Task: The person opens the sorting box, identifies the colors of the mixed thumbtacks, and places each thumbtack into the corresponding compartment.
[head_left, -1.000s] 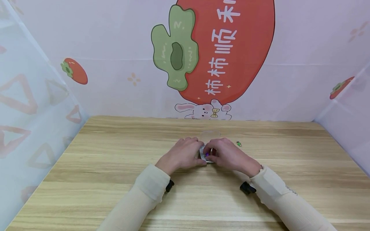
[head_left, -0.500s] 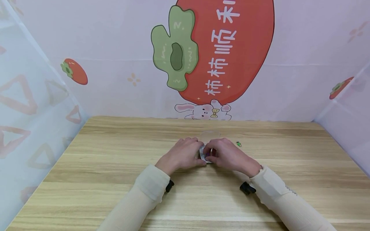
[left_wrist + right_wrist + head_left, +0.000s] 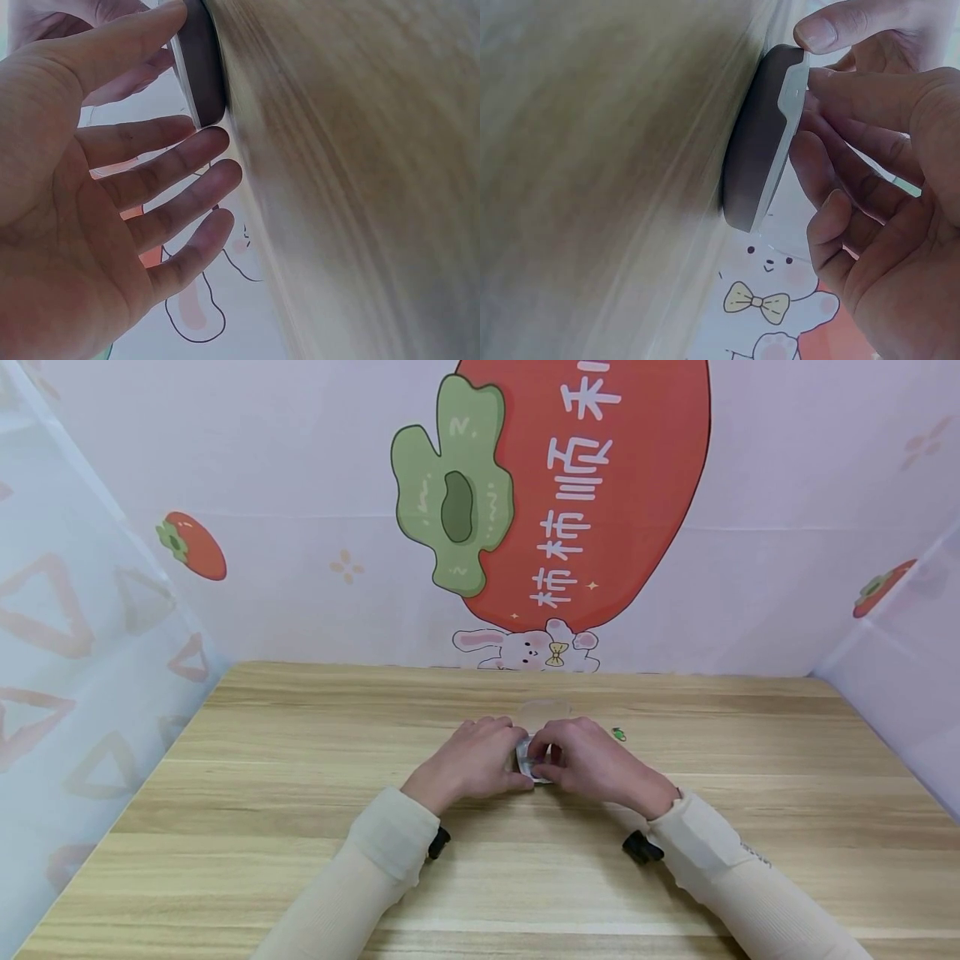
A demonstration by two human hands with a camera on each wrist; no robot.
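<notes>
A small case (image 3: 757,142) with a dark body and a pale rim sits on the wooden table (image 3: 465,877). Its clear lid (image 3: 544,710) appears raised behind the hands. My left hand (image 3: 480,760) holds the case from the left, thumb on the near edge and index finger at the far edge; the other fingers (image 3: 191,180) are spread. My right hand (image 3: 592,764) reaches over the case from the right. Its thumb and index finger pinch down inside it, at a small purple thing (image 3: 537,761) that the fingers mostly hide; its kind cannot be told.
A small green-and-white item (image 3: 618,734) lies on the table just right of the right hand. A printed cloth backdrop (image 3: 300,593) stands along the back edge, with more cloth at both sides.
Both hands stay almost where they were. The purple thing at the right fingertips showed brighter a second ago and is now duller and more hidden.
</notes>
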